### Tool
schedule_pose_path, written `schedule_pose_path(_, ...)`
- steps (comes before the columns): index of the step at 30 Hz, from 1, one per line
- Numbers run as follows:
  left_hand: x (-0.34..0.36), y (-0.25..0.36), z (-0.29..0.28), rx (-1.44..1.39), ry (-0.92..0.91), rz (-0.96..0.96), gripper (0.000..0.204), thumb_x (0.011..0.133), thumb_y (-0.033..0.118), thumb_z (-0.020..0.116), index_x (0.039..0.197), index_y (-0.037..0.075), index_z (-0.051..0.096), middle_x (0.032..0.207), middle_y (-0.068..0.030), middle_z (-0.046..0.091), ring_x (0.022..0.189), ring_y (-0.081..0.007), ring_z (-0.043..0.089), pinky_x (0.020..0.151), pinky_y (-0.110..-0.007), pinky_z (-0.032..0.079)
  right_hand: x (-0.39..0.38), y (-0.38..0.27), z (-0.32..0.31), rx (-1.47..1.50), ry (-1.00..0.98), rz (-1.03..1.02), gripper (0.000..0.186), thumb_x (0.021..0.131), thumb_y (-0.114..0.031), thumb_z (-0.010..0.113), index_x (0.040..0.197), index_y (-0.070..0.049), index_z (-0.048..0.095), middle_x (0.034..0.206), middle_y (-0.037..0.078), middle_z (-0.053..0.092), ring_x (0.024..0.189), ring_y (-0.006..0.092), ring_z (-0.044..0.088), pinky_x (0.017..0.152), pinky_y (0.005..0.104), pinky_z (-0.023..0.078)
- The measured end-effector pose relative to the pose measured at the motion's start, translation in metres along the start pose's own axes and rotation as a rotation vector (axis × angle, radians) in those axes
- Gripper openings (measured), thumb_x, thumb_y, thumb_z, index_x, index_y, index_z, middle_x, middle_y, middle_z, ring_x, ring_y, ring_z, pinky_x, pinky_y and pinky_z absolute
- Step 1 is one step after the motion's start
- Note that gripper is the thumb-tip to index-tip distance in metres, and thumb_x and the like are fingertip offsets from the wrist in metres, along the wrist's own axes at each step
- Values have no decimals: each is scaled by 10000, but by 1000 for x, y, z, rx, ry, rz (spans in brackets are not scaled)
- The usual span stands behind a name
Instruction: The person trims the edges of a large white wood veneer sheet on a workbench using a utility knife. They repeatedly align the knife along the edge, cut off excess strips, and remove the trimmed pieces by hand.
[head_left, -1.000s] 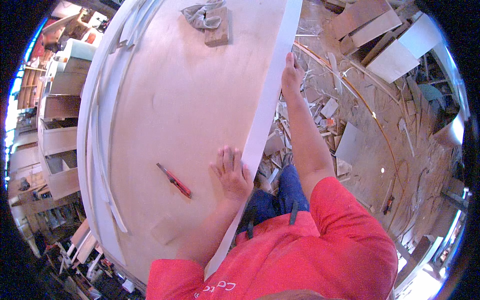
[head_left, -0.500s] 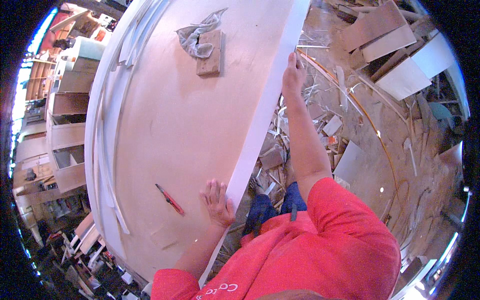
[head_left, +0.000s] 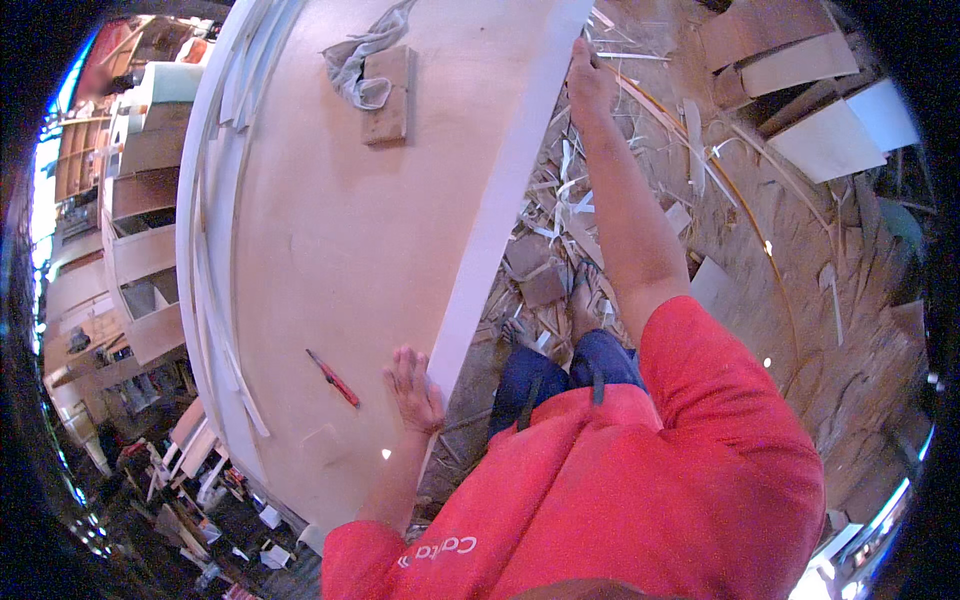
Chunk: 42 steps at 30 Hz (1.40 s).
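Observation:
A large pale wooden panel [head_left: 340,240] lies in front of me, with a white band [head_left: 470,285] along its right edge. Flat on the panel near its close right edge rests my left hand [head_left: 412,392], fingers spread and holding nothing. My right arm stretches far along that edge. There my right hand [head_left: 590,90] is closed against the white band, thumb pointing away from me; whatever its curled fingers hold, if anything, is hidden. A red utility knife [head_left: 338,382] lies on the panel left of my left hand. Farther off sits a wooden block [head_left: 388,110] with a crumpled greyish cloth [head_left: 352,72] against it.
Long thin white strips [head_left: 212,260] lie along the panel's left side. Scraps and offcuts [head_left: 540,270] litter the floor by my feet. An orange hose [head_left: 745,205] runs across the floor on the right, near stacked boards [head_left: 815,150]. Wooden box-like cabinets [head_left: 150,255] stand at left.
My right hand has slid farther away along the panel's edge, its arm stretched more. My left hand stays flat on the panel, and the whole view has shifted slightly.

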<state>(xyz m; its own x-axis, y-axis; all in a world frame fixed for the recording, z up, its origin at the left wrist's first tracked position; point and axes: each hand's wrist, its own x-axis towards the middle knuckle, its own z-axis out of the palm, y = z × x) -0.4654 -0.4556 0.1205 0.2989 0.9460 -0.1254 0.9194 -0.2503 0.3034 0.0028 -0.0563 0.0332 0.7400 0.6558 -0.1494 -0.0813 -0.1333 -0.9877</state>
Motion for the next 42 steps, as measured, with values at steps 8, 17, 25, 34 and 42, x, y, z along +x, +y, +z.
schedule_pose_path(8,16,9,-14,109,133,-134,630,943,289,534,1510,39,422,1612,-219,329,1529,-379,237,1216,-593,30,-97,26,-131,204,-417,681,455,992,-505,582,883,-65,619,689,64,605,532,182,558,518,344,480)
schedule_pose_path(17,271,149,-3,-63,399,223,586,860,276,709,1339,-38,586,1448,-205,538,1392,-370,465,1179,-589,248,-213,85,-277,489,-319,1325,431,955,-436,618,963,-6,643,750,119,670,558,236,635,539,340,563)
schedule_pose_path(25,392,195,14,-59,327,369,515,822,214,726,1240,-72,637,1382,-192,575,1295,-347,550,1100,-485,421,-201,61,-262,411,-374,1124,464,975,-431,614,1129,7,614,907,148,702,657,259,676,575,392,597)
schedule_pose_path(34,397,184,21,-101,407,509,414,830,116,661,1194,-82,662,1382,-203,577,1223,-363,600,1059,-446,461,-173,32,-204,414,-397,1010,536,1012,-508,540,1199,-8,587,963,133,692,702,219,668,574,377,580)
schedule_pose_path(42,415,164,17,-249,396,493,396,915,114,602,1293,1,645,1370,-206,603,1334,-371,516,1092,-500,398,-207,16,-112,30,-302,350,553,1052,-470,473,1329,2,552,1020,154,668,842,269,634,783,385,538)
